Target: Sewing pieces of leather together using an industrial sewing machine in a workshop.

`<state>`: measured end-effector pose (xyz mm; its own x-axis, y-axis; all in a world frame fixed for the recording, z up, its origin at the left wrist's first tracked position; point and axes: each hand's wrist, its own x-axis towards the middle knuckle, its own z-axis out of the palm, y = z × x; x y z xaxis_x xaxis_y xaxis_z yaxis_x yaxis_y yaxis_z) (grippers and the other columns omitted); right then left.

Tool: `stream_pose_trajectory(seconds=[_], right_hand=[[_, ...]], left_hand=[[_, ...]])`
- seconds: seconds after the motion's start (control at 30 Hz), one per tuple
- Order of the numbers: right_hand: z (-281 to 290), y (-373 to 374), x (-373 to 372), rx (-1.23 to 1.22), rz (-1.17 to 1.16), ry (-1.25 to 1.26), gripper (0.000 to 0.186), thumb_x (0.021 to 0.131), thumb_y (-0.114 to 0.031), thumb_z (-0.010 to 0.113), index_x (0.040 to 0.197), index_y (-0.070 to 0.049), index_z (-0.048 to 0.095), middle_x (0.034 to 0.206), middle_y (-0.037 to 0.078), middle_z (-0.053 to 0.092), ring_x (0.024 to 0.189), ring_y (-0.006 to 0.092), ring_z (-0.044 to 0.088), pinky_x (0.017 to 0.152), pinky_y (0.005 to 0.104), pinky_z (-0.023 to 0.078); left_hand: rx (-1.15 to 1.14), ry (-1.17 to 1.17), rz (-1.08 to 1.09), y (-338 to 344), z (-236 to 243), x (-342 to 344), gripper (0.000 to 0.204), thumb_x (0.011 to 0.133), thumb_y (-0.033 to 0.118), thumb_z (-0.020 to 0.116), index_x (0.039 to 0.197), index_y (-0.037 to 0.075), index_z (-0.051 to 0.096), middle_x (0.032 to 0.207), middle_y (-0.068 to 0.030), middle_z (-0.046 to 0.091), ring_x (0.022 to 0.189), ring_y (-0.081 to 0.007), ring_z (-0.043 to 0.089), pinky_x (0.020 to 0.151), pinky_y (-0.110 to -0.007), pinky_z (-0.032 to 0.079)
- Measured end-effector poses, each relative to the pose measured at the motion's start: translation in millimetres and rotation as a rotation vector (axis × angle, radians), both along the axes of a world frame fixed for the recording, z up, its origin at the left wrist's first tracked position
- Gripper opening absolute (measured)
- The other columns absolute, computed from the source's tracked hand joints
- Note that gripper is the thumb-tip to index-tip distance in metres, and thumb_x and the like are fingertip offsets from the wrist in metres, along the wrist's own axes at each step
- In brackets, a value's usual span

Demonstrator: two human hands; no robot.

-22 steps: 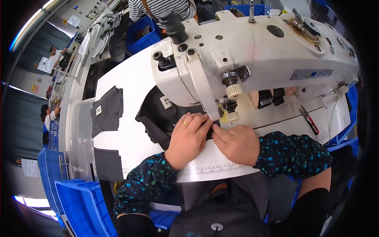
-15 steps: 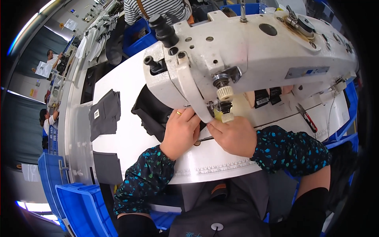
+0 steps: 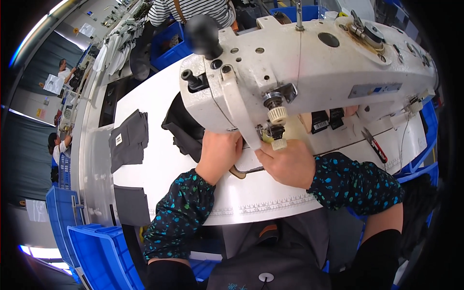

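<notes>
A large white sewing machine (image 3: 314,72) fills the upper middle of the view. Both hands lie flat on the white table (image 3: 159,159) under its head. My left hand (image 3: 218,155) presses down beside black fabric (image 3: 186,133) that spreads to the left behind the machine. My right hand (image 3: 287,163) rests just below the needle area (image 3: 273,140), fingers toward the presser foot. What lies under the fingers is hidden by the machine head and the hands. Both forearms wear dark sleeve covers with teal spots.
A stack of grey fabric pieces (image 3: 128,140) lies at the table's left, another dark piece (image 3: 131,205) lower down. Blue bins (image 3: 92,246) stand at lower left. Red-handled snips (image 3: 374,145) lie at the right. A person in a striped shirt (image 3: 191,12) stands behind the machine.
The view has moved closer and lower toward the machine. Both hands have stayed at the needle area, pressed on the work.
</notes>
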<state>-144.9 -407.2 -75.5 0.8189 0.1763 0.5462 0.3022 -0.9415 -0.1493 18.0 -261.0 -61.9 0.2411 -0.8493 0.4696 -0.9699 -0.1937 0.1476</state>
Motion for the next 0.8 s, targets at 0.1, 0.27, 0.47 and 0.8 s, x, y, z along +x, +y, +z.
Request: stream_pose_trajectory(seconds=[0.1,0.27,0.47,0.8], right_hand=[[2,-1,-2,-0.004,0.005,0.015,0.006,0.077,-0.011,0.063,0.081,-0.006,0.064,0.072,0.004,0.063,0.064,0.0198,0.066,0.056,0.0341,0.052],[8,2,-4,-0.010,0.000,0.041,0.014,0.080,-0.010,0.063,0.090,-0.003,0.068,0.074,0.004,0.065,0.066,0.0198,0.068,0.057,0.0342,0.052],[4,-1,-5,-0.068,-0.010,-0.027,0.020,0.082,-0.014,0.068,0.098,-0.003,0.072,0.099,0.005,0.071,0.063,0.0189,0.066,0.054,0.0328,0.052],[22,14,-21,0.141,0.030,-0.127,0.018,0.078,-0.014,0.072,0.092,-0.005,0.064,0.093,0.005,0.062,0.081,0.0221,0.062,0.070,0.0345,0.052]], left_hand=[[0.037,-0.044,0.022,2,3,-3,0.012,0.076,0.004,0.071,0.070,0.007,0.061,0.061,-0.0129,0.060,0.054,-0.0353,0.062,0.052,-0.045,0.050],[0.057,-0.081,0.071,2,5,-7,0.011,0.076,0.007,0.071,0.071,0.007,0.061,0.062,-0.0116,0.059,0.057,-0.0348,0.062,0.054,-0.045,0.049],[0.230,-0.024,0.219,13,13,-27,0.028,0.080,0.008,0.064,0.107,0.006,0.072,0.106,-0.0111,0.069,0.101,-0.0303,0.063,0.091,-0.043,0.048],[-0.789,0.401,0.556,164,50,-66,0.041,0.098,-0.007,0.045,0.138,-0.006,0.053,0.133,-0.0181,0.063,0.128,-0.0264,0.058,0.111,-0.037,0.040]])
